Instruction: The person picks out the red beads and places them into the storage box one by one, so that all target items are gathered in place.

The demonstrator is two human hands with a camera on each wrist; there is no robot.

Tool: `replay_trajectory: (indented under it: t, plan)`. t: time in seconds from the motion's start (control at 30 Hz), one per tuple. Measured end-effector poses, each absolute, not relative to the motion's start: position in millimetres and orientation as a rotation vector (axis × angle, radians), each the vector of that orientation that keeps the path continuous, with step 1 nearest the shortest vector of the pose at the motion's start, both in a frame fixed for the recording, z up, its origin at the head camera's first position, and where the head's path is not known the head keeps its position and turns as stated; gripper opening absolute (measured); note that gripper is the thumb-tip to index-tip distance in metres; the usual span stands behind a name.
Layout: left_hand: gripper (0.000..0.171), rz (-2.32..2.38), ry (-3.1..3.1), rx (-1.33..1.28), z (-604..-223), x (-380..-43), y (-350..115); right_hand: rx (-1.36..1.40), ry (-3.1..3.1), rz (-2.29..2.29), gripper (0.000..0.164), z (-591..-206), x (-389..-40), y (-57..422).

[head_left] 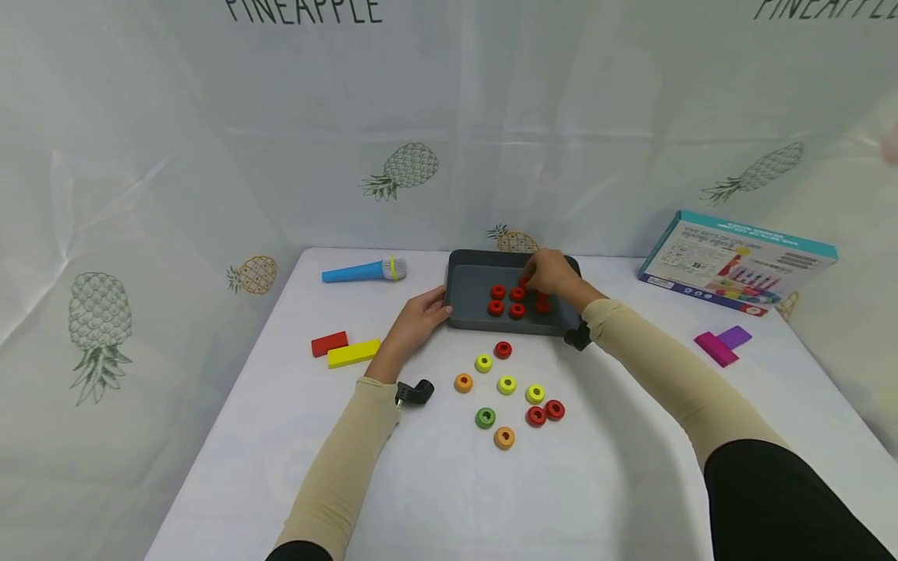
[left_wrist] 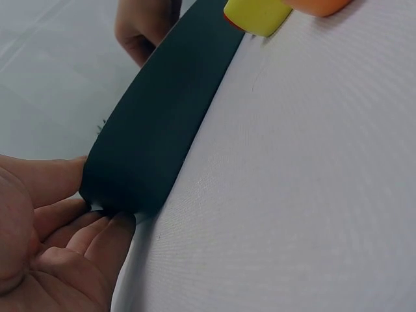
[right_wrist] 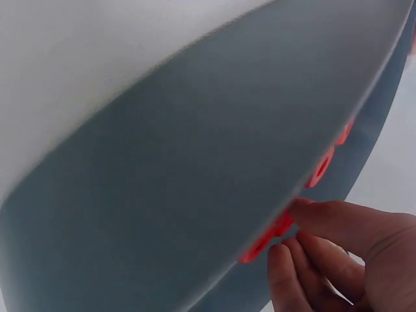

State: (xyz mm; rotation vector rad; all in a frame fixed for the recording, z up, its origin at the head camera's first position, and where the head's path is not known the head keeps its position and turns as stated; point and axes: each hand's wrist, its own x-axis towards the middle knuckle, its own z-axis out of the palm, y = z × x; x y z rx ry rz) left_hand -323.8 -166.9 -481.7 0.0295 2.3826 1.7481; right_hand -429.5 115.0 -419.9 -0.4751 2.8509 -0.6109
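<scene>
A dark grey rectangular tray (head_left: 466, 269) lies at the back middle of the table with several red rings (head_left: 517, 311) inside it. My left hand (head_left: 421, 314) holds the tray's left side near the front corner; the left wrist view shows thumb and fingers (left_wrist: 110, 244) about that corner. Reaching over the tray's right part, my right hand (head_left: 553, 273) pinches a red ring (right_wrist: 284, 224) among the others, its fingertips pointing down. The tray wall partly hides the rings in the right wrist view. In front of the tray lie loose yellow (head_left: 507, 385), orange (head_left: 504, 438), green (head_left: 486, 418) and red rings (head_left: 536, 416).
Left of the tray are a blue toy microphone (head_left: 361, 271), a red block (head_left: 329, 344) and a yellow block (head_left: 353, 354). At the right stand a printed toy box (head_left: 737, 261), with a magenta block (head_left: 716, 349) and a purple block (head_left: 734, 336) before it. A pineapple-print sheet (head_left: 281, 179) hangs behind.
</scene>
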Motion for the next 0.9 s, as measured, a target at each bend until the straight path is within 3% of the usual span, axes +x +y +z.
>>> replay_trajectory:
  t: [0.9]
  plan:
    - [0.059,1.72,2.41,0.025,-482,-324,-167,-0.679,2.883,-0.814,0.035,-392,-375,129]
